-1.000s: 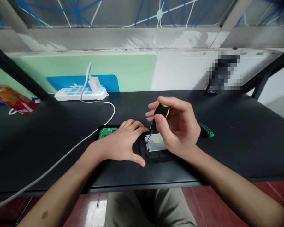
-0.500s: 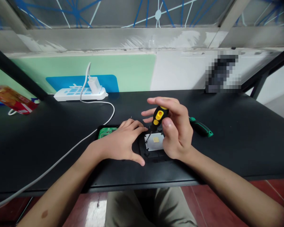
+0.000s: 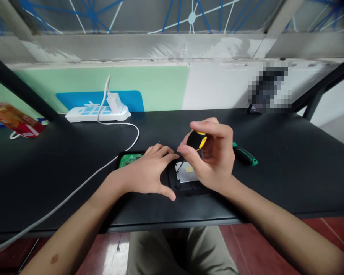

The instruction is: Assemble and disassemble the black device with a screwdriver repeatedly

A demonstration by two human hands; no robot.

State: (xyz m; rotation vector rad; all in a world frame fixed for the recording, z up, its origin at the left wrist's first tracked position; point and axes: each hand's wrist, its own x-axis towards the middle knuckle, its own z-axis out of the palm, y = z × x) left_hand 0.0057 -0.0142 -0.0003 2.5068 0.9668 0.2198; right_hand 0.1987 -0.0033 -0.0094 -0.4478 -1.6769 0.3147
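My right hand [image 3: 213, 156] grips a black and yellow screwdriver [image 3: 197, 140] between thumb and fingers. Its thin shaft slants down to the left, the tip at the left edge of a silver metal plate [image 3: 185, 176] with a small tan square on it. That plate sits in a black device housing [image 3: 186, 190], partly covered by my right hand. With fingers spread, my left hand [image 3: 149, 170] lies flat over the left part of the housing. A green circuit board [image 3: 129, 159] shows beyond my left wrist; the rest of it is hidden.
A green and black tool handle [image 3: 246, 156] lies right of my right hand. A white power strip [image 3: 97, 114] with a plugged-in charger stands at the back, its white cable [image 3: 83, 187] crossing the black table [image 3: 286, 172]. A drink bottle [image 3: 15, 119] lies at far left.
The fingers of my right hand have closed further round the screwdriver, and its handle has turned and shifted slightly right. My left hand stays where it was.
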